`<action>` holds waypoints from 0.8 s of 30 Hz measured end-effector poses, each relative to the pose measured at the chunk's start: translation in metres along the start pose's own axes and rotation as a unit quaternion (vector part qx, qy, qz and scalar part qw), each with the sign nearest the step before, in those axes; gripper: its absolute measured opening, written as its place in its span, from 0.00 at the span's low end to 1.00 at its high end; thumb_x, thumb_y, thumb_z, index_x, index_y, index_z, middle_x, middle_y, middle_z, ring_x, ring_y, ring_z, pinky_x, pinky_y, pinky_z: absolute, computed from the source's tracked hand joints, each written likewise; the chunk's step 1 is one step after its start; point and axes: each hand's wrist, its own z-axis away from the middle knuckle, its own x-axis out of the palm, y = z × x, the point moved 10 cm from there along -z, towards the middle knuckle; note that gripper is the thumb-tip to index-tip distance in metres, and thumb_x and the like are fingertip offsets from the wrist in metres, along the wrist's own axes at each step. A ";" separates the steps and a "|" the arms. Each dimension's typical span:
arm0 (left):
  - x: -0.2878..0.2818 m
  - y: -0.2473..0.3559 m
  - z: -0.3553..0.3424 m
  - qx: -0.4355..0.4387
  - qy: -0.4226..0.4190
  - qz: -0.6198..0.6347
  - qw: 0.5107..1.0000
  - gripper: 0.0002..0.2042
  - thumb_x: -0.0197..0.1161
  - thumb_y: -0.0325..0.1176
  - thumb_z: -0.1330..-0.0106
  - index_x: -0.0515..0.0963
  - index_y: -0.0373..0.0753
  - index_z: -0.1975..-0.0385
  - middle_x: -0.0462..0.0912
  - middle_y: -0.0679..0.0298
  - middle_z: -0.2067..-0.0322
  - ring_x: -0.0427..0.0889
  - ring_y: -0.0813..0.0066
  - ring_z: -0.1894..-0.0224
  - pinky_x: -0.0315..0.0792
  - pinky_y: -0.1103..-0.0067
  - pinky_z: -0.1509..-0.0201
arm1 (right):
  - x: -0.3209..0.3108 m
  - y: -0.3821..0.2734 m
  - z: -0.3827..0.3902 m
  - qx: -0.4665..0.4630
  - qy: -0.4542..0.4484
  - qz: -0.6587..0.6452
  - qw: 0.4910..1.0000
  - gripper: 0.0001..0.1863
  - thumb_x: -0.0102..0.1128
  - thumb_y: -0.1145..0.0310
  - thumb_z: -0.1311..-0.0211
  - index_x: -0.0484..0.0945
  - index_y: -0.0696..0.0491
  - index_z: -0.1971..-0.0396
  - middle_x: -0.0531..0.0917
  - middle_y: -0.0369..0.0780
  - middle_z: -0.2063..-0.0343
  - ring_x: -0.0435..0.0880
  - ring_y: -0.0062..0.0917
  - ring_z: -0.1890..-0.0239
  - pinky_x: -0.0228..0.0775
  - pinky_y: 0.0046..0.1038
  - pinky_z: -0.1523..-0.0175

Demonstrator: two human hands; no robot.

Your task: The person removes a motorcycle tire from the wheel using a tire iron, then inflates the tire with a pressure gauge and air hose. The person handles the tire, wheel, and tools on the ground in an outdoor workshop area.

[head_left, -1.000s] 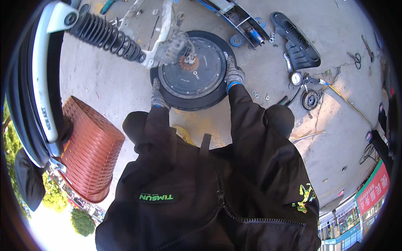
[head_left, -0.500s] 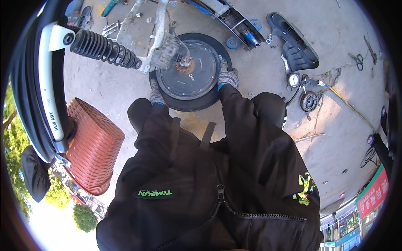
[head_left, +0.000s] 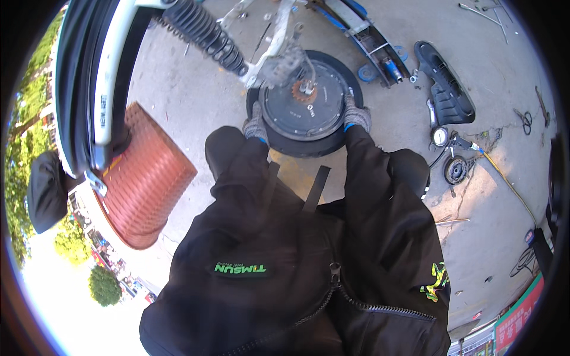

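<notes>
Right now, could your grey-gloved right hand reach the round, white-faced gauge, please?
Probably yes: the right hand would need to leave the black rubber tyre, and nothing visible blocks its way to the gauge.

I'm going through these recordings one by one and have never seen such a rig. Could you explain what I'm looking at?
There is no robot here: a person in a dark jacket works with two gloved hands. The view comes from a wide fisheye camera worn on the head, looking down, so straight edges bend.

The left hand and right hand are on opposite sides of a wheel; how firmly they grip is hard to tell. A coil-spring shock absorber is above left.

On the ground to the right are a black plastic part, a round gauge and a yellow hose. A red-brown woven basket is at left.
</notes>
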 end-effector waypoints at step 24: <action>-0.009 0.009 0.008 -0.035 0.031 -0.107 0.993 0.55 0.79 0.62 0.59 0.67 0.20 0.39 0.76 0.41 0.42 0.75 0.51 0.38 0.68 0.67 0.34 | 0.018 0.034 0.016 0.043 -0.025 -0.078 0.996 0.61 0.74 0.35 0.59 0.62 0.66 0.34 0.70 0.57 0.36 0.70 0.45 0.33 0.58 0.36 0.28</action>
